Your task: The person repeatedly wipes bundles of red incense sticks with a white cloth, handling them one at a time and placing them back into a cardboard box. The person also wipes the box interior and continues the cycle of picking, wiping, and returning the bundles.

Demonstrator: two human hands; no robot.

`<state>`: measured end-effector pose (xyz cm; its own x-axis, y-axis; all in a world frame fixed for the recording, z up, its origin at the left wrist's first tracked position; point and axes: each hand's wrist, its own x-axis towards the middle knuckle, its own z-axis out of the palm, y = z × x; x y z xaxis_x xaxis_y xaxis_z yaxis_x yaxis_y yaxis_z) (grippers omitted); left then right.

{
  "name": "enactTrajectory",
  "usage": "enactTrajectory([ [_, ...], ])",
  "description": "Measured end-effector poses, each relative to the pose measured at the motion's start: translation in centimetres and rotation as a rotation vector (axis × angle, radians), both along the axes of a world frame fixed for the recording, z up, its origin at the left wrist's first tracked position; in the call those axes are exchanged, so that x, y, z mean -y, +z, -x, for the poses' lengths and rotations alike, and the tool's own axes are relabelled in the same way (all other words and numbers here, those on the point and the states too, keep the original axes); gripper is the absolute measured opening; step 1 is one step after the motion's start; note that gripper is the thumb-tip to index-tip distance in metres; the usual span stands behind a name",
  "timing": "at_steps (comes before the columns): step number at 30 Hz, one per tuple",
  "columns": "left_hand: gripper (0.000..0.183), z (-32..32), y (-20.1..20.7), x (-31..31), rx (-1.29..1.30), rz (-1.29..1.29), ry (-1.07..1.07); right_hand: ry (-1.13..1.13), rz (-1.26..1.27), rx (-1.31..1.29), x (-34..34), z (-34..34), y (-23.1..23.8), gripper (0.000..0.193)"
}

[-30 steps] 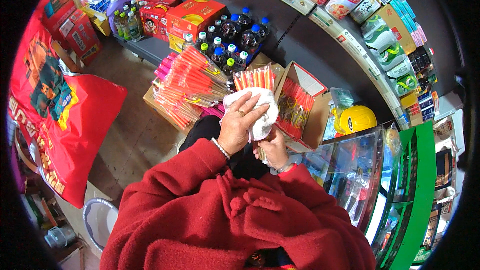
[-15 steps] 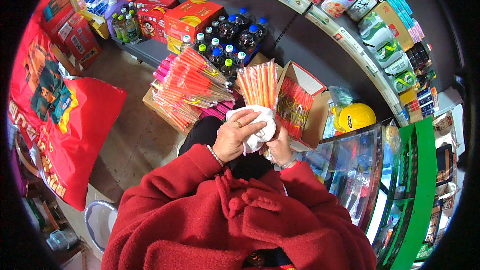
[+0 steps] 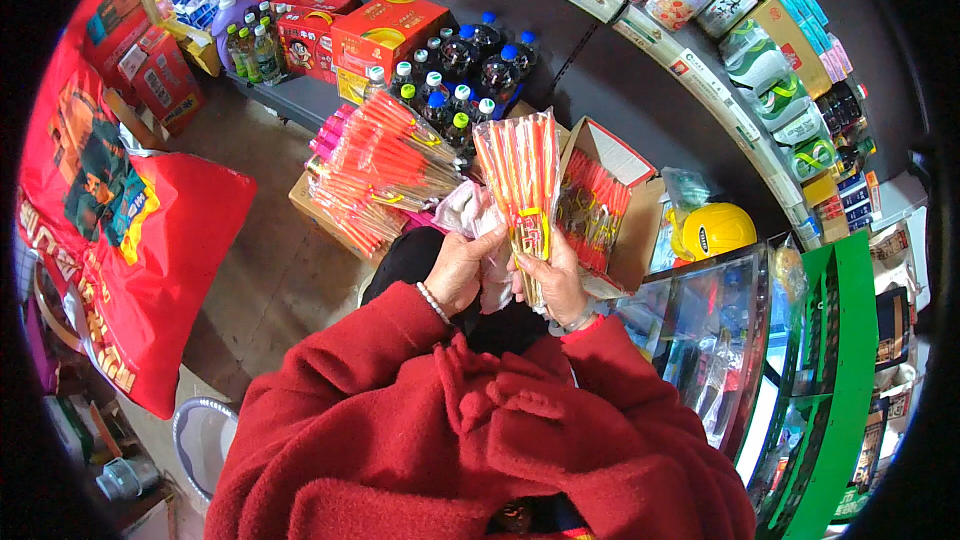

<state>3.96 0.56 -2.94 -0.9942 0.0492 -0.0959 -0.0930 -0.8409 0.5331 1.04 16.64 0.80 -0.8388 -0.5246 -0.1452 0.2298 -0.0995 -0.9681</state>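
My right hand [image 3: 555,280] is closed round the lower end of a clear plastic pack of orange-red sticks [image 3: 520,175], which fans upward and has a yellow band low on it. In my left hand [image 3: 460,270] is a crumpled pale cloth [image 3: 480,215], pinched under the thumb and hanging beside the pack. Past my left hand, more packs of red-orange sticks [image 3: 385,160] lie piled on a carton. Just right of the held pack stands an open cardboard box [image 3: 640,220] with similar packs inside.
Dark drink bottles [image 3: 500,70] and red cartons [image 3: 385,35] line the low shelf ahead. A yellow helmet [image 3: 718,230] rests by a glass display case [image 3: 700,320] at right. To my left are a large red bag [image 3: 190,250] and a basin [image 3: 205,440].
The cloth has moved off the pack to its left, now hanging from my left hand. The pack's banded lower part is uncovered; my right hand still holds it.
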Motion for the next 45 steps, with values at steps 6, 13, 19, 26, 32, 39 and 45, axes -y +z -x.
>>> enactTrajectory([
  [6,0.049,-0.3,2.4,-0.6,-0.025,0.038,0.116,0.053,-0.046,0.008,-0.3,0.0,-0.8,0.06],
  [13,0.038,0.2,0.5,-0.5,0.087,0.109,0.119,0.048,-0.073,-0.049,-0.5,-0.1,-1.6,0.074],
  [19,0.046,0.2,-0.7,-0.5,0.134,0.146,0.165,0.066,-0.054,0.0,-0.3,-0.1,-2.2,0.073],
  [26,0.029,0.2,-2.0,-0.4,0.212,0.189,0.009,0.039,-0.067,-0.052,-0.7,-0.5,-2.7,0.075],
  [32,0.025,1.4,-1.7,-1.6,0.242,0.212,0.11,0.054,-0.092,-0.063,-1.3,-0.7,-3.4,0.077],
  [39,0.028,2.5,-2.3,-1.9,0.26,0.178,0.166,0.058,-0.091,0.191,-4.3,-0.8,-6.4,0.039],
  [45,0.031,3.0,-3.8,-2.5,0.317,0.243,0.096,0.134,-0.161,0.31,-5.7,-2.0,-6.9,0.029],
])
